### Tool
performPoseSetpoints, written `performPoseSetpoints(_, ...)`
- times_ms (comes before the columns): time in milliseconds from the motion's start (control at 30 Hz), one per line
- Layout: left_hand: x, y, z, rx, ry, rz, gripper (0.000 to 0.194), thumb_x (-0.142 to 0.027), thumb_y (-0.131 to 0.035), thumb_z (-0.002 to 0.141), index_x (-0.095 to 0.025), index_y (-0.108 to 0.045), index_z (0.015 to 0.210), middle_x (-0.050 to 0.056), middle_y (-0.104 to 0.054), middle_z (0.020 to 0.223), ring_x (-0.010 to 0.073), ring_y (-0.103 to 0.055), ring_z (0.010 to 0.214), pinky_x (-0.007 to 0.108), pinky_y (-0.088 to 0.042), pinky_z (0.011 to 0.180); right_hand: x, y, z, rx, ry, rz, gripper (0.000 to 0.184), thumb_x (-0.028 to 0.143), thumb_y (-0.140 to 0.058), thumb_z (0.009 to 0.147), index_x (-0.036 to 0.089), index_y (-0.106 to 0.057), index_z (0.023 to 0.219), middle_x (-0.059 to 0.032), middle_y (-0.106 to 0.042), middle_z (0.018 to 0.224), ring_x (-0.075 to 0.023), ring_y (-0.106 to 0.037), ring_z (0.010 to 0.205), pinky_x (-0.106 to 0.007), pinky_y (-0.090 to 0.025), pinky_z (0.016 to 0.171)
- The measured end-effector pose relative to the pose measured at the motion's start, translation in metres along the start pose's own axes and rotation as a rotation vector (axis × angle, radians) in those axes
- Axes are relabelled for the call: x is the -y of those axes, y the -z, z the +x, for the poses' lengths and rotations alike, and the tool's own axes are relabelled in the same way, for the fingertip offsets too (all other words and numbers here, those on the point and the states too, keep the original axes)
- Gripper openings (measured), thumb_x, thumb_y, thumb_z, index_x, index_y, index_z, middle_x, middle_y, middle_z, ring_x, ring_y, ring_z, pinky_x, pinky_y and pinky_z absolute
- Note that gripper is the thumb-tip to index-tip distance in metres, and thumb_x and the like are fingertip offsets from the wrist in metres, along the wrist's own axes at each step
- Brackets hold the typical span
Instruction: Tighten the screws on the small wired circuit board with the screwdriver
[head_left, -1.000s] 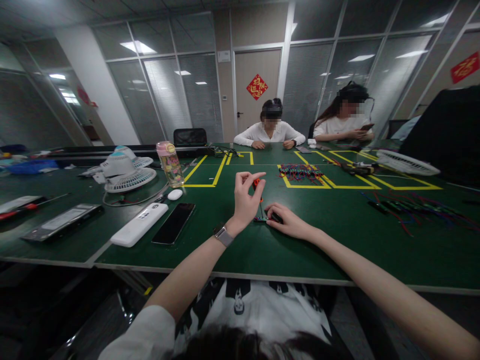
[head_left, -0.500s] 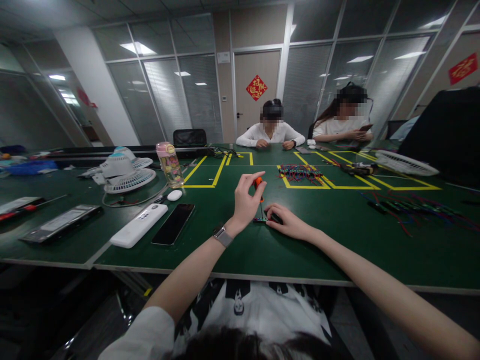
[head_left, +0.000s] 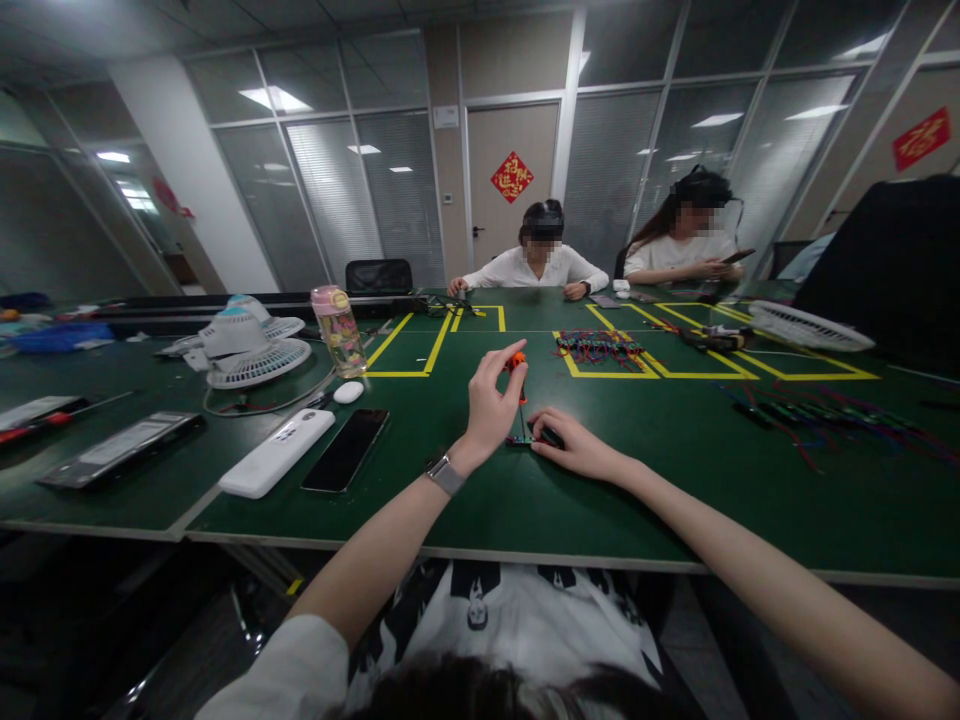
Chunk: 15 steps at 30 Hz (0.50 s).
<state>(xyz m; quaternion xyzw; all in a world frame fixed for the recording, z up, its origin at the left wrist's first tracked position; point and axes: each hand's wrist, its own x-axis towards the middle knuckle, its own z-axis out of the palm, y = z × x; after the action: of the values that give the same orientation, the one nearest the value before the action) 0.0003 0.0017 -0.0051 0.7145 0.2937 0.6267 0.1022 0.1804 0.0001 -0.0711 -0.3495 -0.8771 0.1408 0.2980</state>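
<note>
My left hand (head_left: 490, 402) is closed around the orange handle of a screwdriver (head_left: 518, 359), thumb and fingertips at its top. The screwdriver stands nearly upright, its thin shaft reaching down to a small circuit board (head_left: 517, 441) on the table. On the right side of that board, the fingertips of my right hand (head_left: 576, 442) are closed and press it down. Something dark shows under the right hand's curled fingers; I cannot make out what. Part of the board is covered by those fingers.
Left of my hands lie a black phone (head_left: 346, 451), a white power bank (head_left: 277, 453) and a hard drive (head_left: 124, 446). A bottle (head_left: 339, 332) and fan (head_left: 255, 350) stand behind. Wired boards (head_left: 600, 349) sit inside yellow tape, others (head_left: 832, 410) rightward. Two people sit opposite.
My left fingers have shifted slightly on the screwdriver handle. My right hand and the board stay in place. Across the table, one person's hand has moved outward to the left.
</note>
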Motion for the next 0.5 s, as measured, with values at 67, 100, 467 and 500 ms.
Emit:
performPoseSetpoints(67, -0.0028, 0.0008, 0.0002, -0.003, -0.017, 0.019, 0.024, -0.028, -0.055, 0.092, -0.022, -0.063, 0.114, 0.004, -0.063, 0.098, 0.0148, -0.058, 0.088, 0.028, -0.047, 0.083, -0.0002, -0.0002, 0.0000, 0.002, -0.001, -0.002, 0.006, 0.021, -0.059, 0.086, 0.020, -0.054, 0.085, -0.0096, -0.058, 0.108, -0.0237, -0.056, 0.102, -0.041, -0.046, 0.092)
performPoseSetpoints(100, -0.0039, 0.0012, 0.0003, -0.006, -0.020, 0.026, 0.023, -0.028, -0.056, 0.091, -0.022, -0.064, 0.112, 0.004, -0.062, 0.097, 0.0146, -0.058, 0.088, 0.027, -0.047, 0.083, -0.0002, -0.0003, 0.0000, 0.003, -0.002, -0.004, 0.005, 0.021, -0.059, 0.086, 0.020, -0.054, 0.085, -0.0096, -0.058, 0.108, -0.0237, -0.056, 0.102, -0.041, -0.046, 0.092)
performPoseSetpoints(467, -0.0007, 0.0005, 0.0003, 0.015, 0.003, -0.034, 0.029, -0.024, -0.044, 0.097, -0.021, -0.058, 0.121, 0.007, -0.065, 0.112, 0.0163, -0.060, 0.103, 0.031, -0.046, 0.092, 0.0006, -0.0005, 0.0000, -0.002, 0.001, -0.005, 0.005, 0.022, -0.059, 0.087, 0.020, -0.055, 0.084, -0.0093, -0.058, 0.107, -0.0230, -0.057, 0.101, -0.041, -0.046, 0.092)
performPoseSetpoints(500, -0.0011, 0.0006, 0.0006, 0.011, 0.000, -0.029, 0.028, -0.025, -0.046, 0.096, -0.021, -0.059, 0.120, 0.007, -0.065, 0.109, 0.0159, -0.061, 0.099, 0.030, -0.047, 0.089, 0.0007, -0.0004, 0.0000, -0.003, 0.001, -0.003, 0.005, 0.022, -0.059, 0.087, 0.020, -0.055, 0.084, -0.0093, -0.058, 0.107, -0.0231, -0.057, 0.101, -0.041, -0.046, 0.092)
